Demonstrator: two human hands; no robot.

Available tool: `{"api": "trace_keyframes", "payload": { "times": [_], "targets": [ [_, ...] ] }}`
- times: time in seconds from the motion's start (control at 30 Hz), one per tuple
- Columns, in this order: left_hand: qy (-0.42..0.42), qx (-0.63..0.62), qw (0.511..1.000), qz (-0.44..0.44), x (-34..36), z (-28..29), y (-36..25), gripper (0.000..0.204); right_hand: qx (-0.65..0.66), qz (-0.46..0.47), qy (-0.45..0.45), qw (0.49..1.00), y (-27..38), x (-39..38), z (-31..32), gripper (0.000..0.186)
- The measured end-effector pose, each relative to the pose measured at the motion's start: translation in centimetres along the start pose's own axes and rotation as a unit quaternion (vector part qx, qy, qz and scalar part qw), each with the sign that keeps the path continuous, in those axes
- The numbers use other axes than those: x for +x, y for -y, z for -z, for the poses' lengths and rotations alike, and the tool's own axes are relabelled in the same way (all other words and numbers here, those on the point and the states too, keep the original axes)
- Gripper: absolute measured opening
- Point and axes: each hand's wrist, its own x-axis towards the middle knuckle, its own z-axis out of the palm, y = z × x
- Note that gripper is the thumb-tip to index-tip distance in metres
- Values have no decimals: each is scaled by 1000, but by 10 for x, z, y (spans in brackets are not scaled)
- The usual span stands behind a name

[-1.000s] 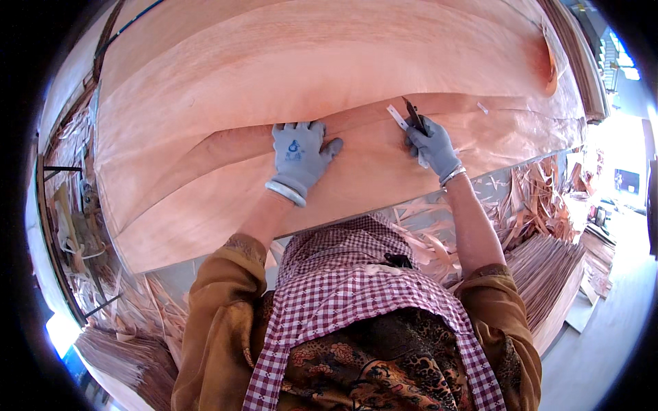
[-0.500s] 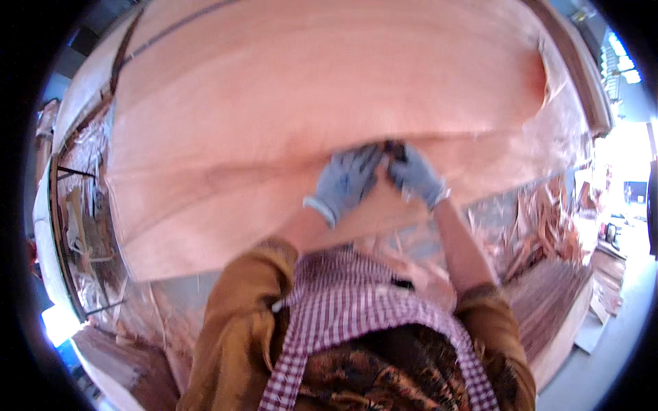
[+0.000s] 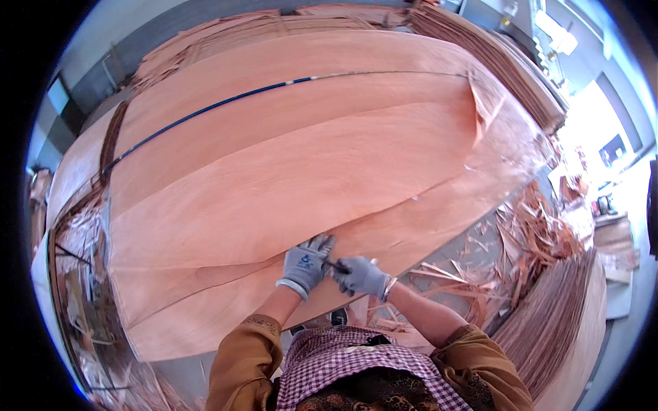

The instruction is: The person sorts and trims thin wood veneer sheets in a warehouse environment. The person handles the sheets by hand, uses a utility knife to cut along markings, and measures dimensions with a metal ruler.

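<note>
A large sheet of thin, pinkish wood veneer (image 3: 295, 164) lies over the stack in front of me, with an overlapping edge running across it. My left hand (image 3: 306, 266), in a grey glove with dark fingertips, rests on the veneer by that edge, its fingers stretched out. Just to its right is my right hand (image 3: 365, 276), also gloved and closed around a small dark tool (image 3: 337, 266). The tool points toward the left hand; its kind is too small to tell.
A blue rod (image 3: 226, 104) lies lengthwise across the far part of the sheets. Torn veneer strips (image 3: 541, 236) litter the floor at right. Stacked veneer (image 3: 548, 325) stands close on my right, with another stack (image 3: 486, 58) at the far right. A metal frame (image 3: 58, 274) stands at left.
The view has tilted up, showing more of the far side, so both hands appear lower. My left hand now lies flatter on the veneer, and the right holds the dark tool beside it.
</note>
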Motion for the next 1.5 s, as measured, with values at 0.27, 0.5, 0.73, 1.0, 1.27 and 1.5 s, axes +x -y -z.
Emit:
{"api": "trace_keyframes", "payload": {
  "times": [0.27, 0.5, 0.73, 1.0, 1.27, 1.5],
  "targets": [
    [-43, 95, 994, 13, -59, 44, 36, 68, 41, -2, 10, 999, 63, -63, -11, 23],
    [63, 29, 991, 115, -169, 80, 147, 82, 216, -95, -43, 971, 94, -9, -82, 21],
    [61, -24, 997, 45, -195, 64, 196, 73, 290, -100, -8, 952, 142, 70, -133, 21],
    [40, -63, 996, 57, -202, 56, 205, 62, 141, -135, -65, 979, 137, 89, -149, 18],
    [-109, -20, 994, -3, -203, 32, 156, 50, 128, -108, -86, 982, 129, 98, -153, 19],
    [-72, -49, 996, 18, -184, 35, 142, 44, 169, -135, -41, 976, 127, 81, -149, 25]
  ]
}}
